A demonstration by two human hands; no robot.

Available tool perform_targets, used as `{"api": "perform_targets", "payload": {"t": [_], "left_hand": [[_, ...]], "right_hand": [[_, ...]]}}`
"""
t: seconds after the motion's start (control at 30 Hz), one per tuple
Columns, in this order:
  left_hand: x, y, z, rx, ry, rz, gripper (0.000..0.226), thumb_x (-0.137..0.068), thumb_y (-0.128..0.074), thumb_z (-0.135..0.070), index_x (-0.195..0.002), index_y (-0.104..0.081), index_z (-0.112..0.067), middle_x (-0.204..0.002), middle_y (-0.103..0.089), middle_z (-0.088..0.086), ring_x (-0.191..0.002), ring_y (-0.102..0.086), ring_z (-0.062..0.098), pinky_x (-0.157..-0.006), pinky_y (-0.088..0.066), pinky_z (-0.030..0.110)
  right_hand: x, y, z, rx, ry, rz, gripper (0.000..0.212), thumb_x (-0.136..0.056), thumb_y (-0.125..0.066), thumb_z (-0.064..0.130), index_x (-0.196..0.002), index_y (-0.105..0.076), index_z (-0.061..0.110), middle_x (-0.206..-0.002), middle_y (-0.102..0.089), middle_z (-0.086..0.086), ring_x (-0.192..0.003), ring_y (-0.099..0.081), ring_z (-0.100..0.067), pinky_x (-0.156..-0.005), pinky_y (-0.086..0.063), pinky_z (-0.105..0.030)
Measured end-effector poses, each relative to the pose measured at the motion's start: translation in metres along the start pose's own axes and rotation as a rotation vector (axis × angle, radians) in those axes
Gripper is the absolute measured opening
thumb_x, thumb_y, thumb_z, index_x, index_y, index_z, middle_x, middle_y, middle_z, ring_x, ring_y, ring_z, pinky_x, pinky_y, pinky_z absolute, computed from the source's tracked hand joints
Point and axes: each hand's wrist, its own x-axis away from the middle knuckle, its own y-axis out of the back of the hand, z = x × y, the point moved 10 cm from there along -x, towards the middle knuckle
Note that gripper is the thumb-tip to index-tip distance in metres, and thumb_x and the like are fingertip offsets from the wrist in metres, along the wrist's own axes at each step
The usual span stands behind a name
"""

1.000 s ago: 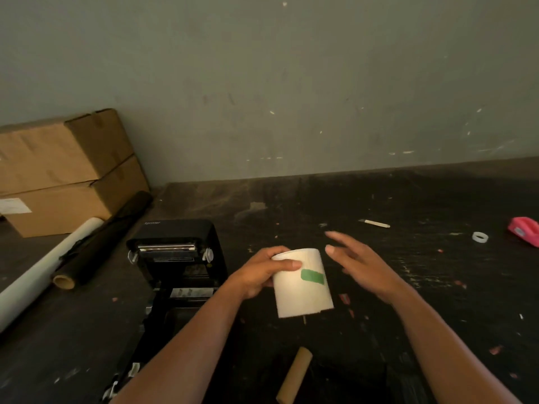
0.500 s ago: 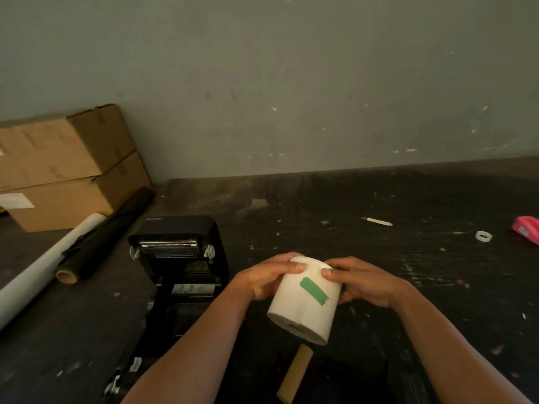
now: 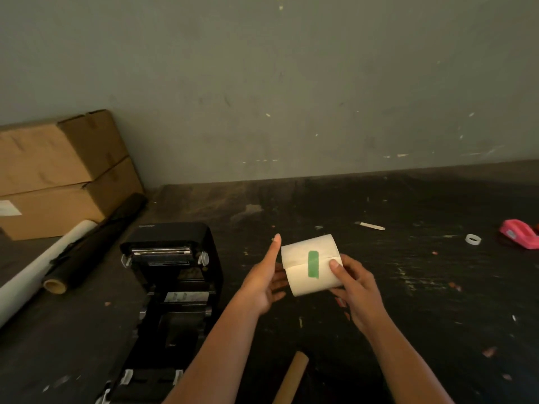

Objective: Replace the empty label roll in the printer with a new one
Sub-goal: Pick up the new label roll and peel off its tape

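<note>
A white label roll (image 3: 300,275), sealed by a strip of green tape (image 3: 313,264), hangs above the dark table between both hands. My right hand (image 3: 354,287) grips its right end, thumb on the paper beside the tape. My left hand (image 3: 264,281) rests flat against the roll's left end, fingers straight and pointing away. The black printer (image 3: 172,275) stands to the left with its lid open and its roll bay showing. A bare brown cardboard core (image 3: 291,380) lies on the table near me, between my forearms.
Two stacked cardboard boxes (image 3: 58,176) sit at the back left. A white paper roll (image 3: 43,266) and a black roll (image 3: 96,243) lie beside the printer. At the far right are a pink tape dispenser (image 3: 519,233), a small white ring (image 3: 473,239) and a white stick (image 3: 370,225).
The roll has turned from tilted to lying sideways, its tape strip now facing me. My right hand has taken its right end, and my left hand has opened flat against the left end.
</note>
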Motion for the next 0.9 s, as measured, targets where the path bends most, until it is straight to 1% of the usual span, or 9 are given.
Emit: {"api": "perform_targets", "payload": {"t": [0.17,0.27,0.37,0.47,0.53,0.6,0.7,0.8,0.9], "left_hand": [[0.004,-0.006,0.006,0.000,0.070,0.000,0.061,-0.068,-0.074,-0.062,-0.108,-0.063,-0.017,-0.108,-0.070,0.008,-0.103,-0.061,0.026,-0.106,-0.032,0.049],[0.007,-0.011,0.008,0.002,-0.002,-0.035,0.055,-0.069,-0.079,-0.049,-0.110,-0.062,-0.015,-0.106,-0.069,0.008,-0.099,-0.062,0.025,-0.098,-0.044,0.044],[0.011,-0.019,0.006,0.039,-0.088,-0.043,0.047,-0.073,-0.079,-0.042,-0.108,-0.064,-0.014,-0.103,-0.071,0.010,-0.096,-0.068,0.026,-0.090,-0.054,0.046],[0.014,-0.017,0.001,0.084,-0.149,-0.060,0.040,-0.075,-0.079,-0.039,-0.103,-0.064,-0.014,-0.102,-0.071,0.011,-0.094,-0.069,0.026,-0.084,-0.057,0.046],[0.014,-0.013,-0.004,0.071,-0.177,-0.080,0.039,-0.074,-0.079,-0.038,-0.101,-0.066,-0.013,-0.100,-0.072,0.011,-0.093,-0.070,0.026,-0.081,-0.058,0.044],[0.013,-0.012,-0.009,0.044,-0.198,-0.081,0.044,-0.073,-0.080,-0.039,-0.104,-0.068,-0.010,-0.099,-0.074,0.010,-0.091,-0.071,0.025,-0.078,-0.059,0.042],[0.013,-0.012,-0.011,0.030,-0.207,-0.088,0.045,-0.073,-0.080,-0.040,-0.104,-0.069,-0.009,-0.098,-0.075,0.011,-0.090,-0.072,0.025,-0.076,-0.060,0.041],[0.016,-0.010,-0.009,0.041,-0.211,-0.102,0.041,-0.074,-0.080,-0.039,-0.100,-0.070,-0.009,-0.096,-0.074,0.011,-0.090,-0.071,0.024,-0.076,-0.059,0.040],[0.019,-0.007,-0.009,0.058,-0.217,-0.118,0.040,-0.075,-0.080,-0.038,-0.100,-0.070,-0.008,-0.094,-0.074,0.011,-0.087,-0.071,0.023,-0.068,-0.057,0.035]], "right_hand": [[0.008,0.004,-0.006,-0.036,0.025,-0.015,0.036,-0.075,-0.066,0.033,-0.109,-0.063,0.023,-0.128,-0.055,-0.006,-0.109,-0.062,-0.021,-0.080,-0.057,-0.037],[0.009,0.007,-0.010,-0.028,0.011,-0.030,0.037,-0.076,-0.065,0.034,-0.112,-0.061,0.024,-0.127,-0.056,-0.007,-0.110,-0.062,-0.022,-0.082,-0.057,-0.039],[0.009,0.007,-0.012,0.011,-0.033,-0.012,0.048,-0.076,-0.064,0.038,-0.120,-0.057,0.020,-0.125,-0.058,-0.007,-0.109,-0.062,-0.021,-0.084,-0.057,-0.041],[0.008,0.010,0.003,0.319,-0.026,0.010,0.050,-0.079,-0.064,0.043,-0.123,-0.055,0.020,-0.130,-0.054,-0.004,-0.112,-0.058,-0.017,-0.089,-0.055,-0.039],[0.004,0.019,0.037,0.688,0.122,-0.091,0.046,-0.081,-0.066,0.041,-0.122,-0.056,0.022,-0.132,-0.049,0.004,-0.117,-0.050,-0.011,-0.095,-0.047,-0.034],[0.007,0.012,0.076,0.883,0.343,-0.168,0.037,-0.085,-0.066,0.031,-0.119,-0.058,0.021,-0.133,-0.048,0.004,-0.120,-0.044,-0.007,-0.099,-0.039,-0.029],[0.011,-0.019,0.093,1.049,0.503,-0.087,0.023,-0.085,-0.067,0.025,-0.108,-0.067,0.021,-0.140,-0.044,0.002,-0.129,-0.041,-0.013,-0.107,-0.034,-0.033],[0.011,-0.033,0.081,1.108,0.459,-0.019,0.016,-0.085,-0.066,0.026,-0.101,-0.070,0.024,-0.136,-0.049,0.003,-0.127,-0.044,-0.013,-0.109,-0.035,-0.048],[0.017,-0.035,0.081,1.138,0.480,-0.066,0.015,-0.084,-0.067,0.027,-0.099,-0.070,0.027,-0.126,-0.056,0.008,-0.120,-0.048,-0.011,-0.110,-0.029,-0.049]]}}
